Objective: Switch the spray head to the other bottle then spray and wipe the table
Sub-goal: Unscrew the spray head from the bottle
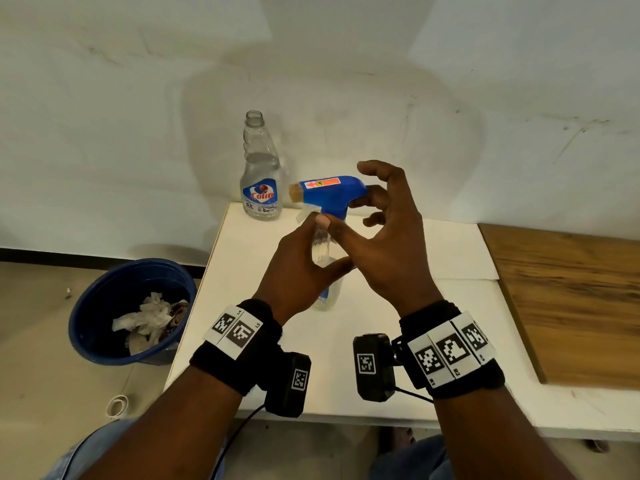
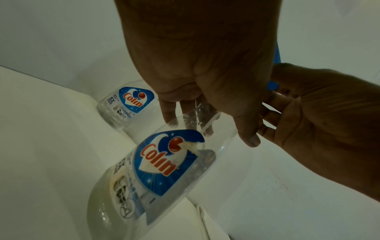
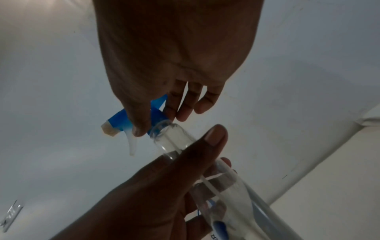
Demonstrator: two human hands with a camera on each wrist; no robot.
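Observation:
A clear Colin bottle (image 1: 325, 299) (image 2: 164, 170) (image 3: 216, 178) stands tilted on the white table (image 1: 433, 341), and my left hand (image 1: 311, 258) grips its neck. The blue spray head (image 1: 332, 194) (image 3: 159, 112) sits on this bottle's mouth with its nozzle pointing left. My right hand (image 1: 346, 216) pinches the head's collar between thumb and curled fingers. A second clear Colin bottle (image 1: 259, 171) (image 2: 127, 104) stands upright at the table's back left corner, its mouth open with no cap. Part of the held bottle is hidden behind my hands.
A blue bin (image 1: 131, 313) holding crumpled tissues stands on the floor left of the table. A wooden board (image 1: 571, 306) lies along the table's right side. A white wall rises close behind the table. A small white ring (image 1: 117, 405) lies on the floor.

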